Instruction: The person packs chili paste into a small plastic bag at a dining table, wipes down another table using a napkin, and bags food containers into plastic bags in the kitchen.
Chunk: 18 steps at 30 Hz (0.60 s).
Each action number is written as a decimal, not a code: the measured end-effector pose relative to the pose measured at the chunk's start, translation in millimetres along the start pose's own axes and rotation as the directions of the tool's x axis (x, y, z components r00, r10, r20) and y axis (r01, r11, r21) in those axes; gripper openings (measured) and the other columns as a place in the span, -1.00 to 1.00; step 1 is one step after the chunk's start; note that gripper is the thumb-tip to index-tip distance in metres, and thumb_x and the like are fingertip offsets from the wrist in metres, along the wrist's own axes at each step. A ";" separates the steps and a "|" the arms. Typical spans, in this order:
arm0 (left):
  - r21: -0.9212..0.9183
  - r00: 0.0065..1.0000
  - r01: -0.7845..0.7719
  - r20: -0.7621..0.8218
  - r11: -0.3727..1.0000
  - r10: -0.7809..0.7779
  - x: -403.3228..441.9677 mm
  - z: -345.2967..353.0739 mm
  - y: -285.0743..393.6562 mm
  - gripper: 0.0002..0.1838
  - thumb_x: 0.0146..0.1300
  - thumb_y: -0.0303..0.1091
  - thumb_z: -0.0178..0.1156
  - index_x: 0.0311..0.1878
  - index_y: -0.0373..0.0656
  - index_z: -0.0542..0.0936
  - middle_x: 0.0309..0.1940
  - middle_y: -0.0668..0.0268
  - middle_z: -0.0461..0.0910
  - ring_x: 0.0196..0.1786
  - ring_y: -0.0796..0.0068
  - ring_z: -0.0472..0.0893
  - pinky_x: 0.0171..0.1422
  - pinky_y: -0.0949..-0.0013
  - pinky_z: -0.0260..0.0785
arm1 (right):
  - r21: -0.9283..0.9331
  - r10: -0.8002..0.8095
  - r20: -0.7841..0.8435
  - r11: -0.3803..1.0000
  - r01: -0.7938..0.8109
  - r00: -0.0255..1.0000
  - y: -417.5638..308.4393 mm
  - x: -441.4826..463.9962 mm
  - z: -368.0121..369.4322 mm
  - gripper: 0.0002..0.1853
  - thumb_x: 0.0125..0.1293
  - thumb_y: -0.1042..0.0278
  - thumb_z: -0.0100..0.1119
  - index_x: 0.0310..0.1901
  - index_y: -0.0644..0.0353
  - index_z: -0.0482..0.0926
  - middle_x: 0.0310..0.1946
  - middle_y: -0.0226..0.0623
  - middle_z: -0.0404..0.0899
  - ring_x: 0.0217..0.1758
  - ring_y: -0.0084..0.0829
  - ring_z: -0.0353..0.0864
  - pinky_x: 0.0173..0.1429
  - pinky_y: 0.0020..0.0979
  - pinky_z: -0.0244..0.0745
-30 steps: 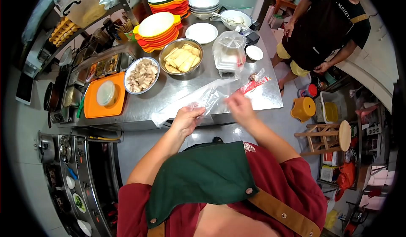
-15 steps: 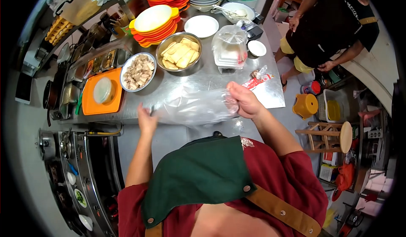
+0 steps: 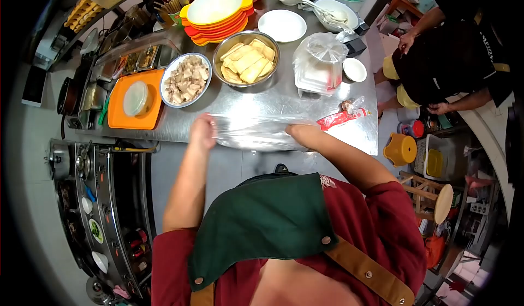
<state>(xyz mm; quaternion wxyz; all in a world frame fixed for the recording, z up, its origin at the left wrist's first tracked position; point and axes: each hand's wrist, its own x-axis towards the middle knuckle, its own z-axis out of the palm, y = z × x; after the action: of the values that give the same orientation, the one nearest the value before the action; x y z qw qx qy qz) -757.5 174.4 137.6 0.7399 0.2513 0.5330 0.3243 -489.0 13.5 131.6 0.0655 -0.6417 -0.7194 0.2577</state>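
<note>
A clear plastic bag (image 3: 254, 132) is stretched level between my two hands, over the front edge of the steel counter. My left hand (image 3: 203, 131) is closed on its left end. At the other end my right hand (image 3: 299, 133) has its fingers hidden in or behind the plastic. Beyond the bag stand a white bowl of cut pale pieces (image 3: 187, 80) and a steel bowl of yellow slabs (image 3: 247, 59). A tied clear bag with a container (image 3: 319, 66) is farther right, and a red packet (image 3: 342, 118) lies near my right forearm.
An orange tray (image 3: 116, 109) holds a lidded tub (image 3: 138, 98) at the left. Stacked orange dishes (image 3: 215, 8), a white plate (image 3: 282, 26) and a small bowl (image 3: 355, 70) stand farther back. Another person (image 3: 453, 49) is beyond the counter's right side, near a yellow stool (image 3: 400, 149).
The bag, crumpled at first, is now spread between both hands. My left hand has moved left and closed on its end; my right hand has gone into or behind the plastic.
</note>
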 end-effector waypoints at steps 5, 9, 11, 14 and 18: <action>0.579 0.208 -0.704 0.721 -0.411 0.661 -93.4 79.9 44.4 -0.79 -0.16 -0.58 0.08 -0.37 -0.12 0.51 -0.51 0.28 0.45 -0.35 0.32 0.47 -0.21 0.36 0.31 | -0.081 -0.274 0.066 0.957 0.279 0.959 1.1 30.5 -24.6 -0.74 -0.15 0.34 0.25 -0.39 0.27 0.53 -0.32 -0.17 0.50 -0.17 -0.14 0.48 -0.13 -0.27 0.40; 0.536 0.563 -0.821 0.817 -0.197 -0.124 -43.6 101.5 -11.8 -0.64 -0.24 -0.41 0.25 -0.24 -0.10 0.51 -0.34 0.21 0.52 -0.14 0.24 0.49 -0.02 0.22 0.29 | 0.031 -0.365 0.225 0.930 0.367 0.903 0.4 49.5 -30.8 -0.66 -0.21 0.26 0.30 -0.33 0.19 0.54 -0.21 -0.22 0.48 -0.09 -0.17 0.44 -0.03 -0.31 0.37; 0.595 0.799 -0.548 0.580 -0.587 -0.158 -12.8 94.7 -9.2 -0.34 -0.30 -0.28 0.35 0.01 -0.09 0.38 -0.19 0.21 0.48 -0.10 0.24 0.48 0.02 0.23 0.29 | -0.131 -0.621 0.113 0.764 0.632 0.775 12.4 51.0 -29.2 -0.52 -0.29 0.35 0.33 -0.19 0.18 0.51 -0.01 -0.20 0.38 0.10 -0.21 0.31 0.13 -0.29 0.24; 0.561 0.848 -0.510 0.455 -0.652 -0.272 -1.5 90.3 1.6 -0.08 -0.42 -0.22 0.44 0.14 -0.09 0.23 0.04 0.25 0.36 0.07 0.28 0.38 0.15 0.30 0.22 | -0.147 -0.592 0.130 0.782 0.606 0.796 9.8 41.9 -37.1 -0.48 -0.30 0.41 0.31 -0.13 0.16 0.50 0.12 -0.17 0.26 0.23 -0.17 0.16 0.23 -0.23 0.11; 0.567 0.808 -0.570 0.520 -0.595 -0.278 -4.6 103.5 9.0 -0.20 -0.38 -0.31 0.41 0.06 -0.27 0.33 0.01 0.07 0.37 0.12 0.16 0.31 0.16 0.32 0.19 | -0.063 -0.540 0.186 0.827 0.559 0.821 11.5 44.5 -38.8 -0.49 -0.19 0.46 0.22 -0.05 0.18 0.45 0.16 -0.12 0.19 0.27 -0.13 0.08 0.28 -0.25 0.05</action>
<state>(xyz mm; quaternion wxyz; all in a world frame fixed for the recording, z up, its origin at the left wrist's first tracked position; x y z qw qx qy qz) -661.9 174.2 178.6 0.1282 0.9219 0.2565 -0.2604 -469.8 67.7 149.2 0.0420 -0.3867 -0.8904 0.2366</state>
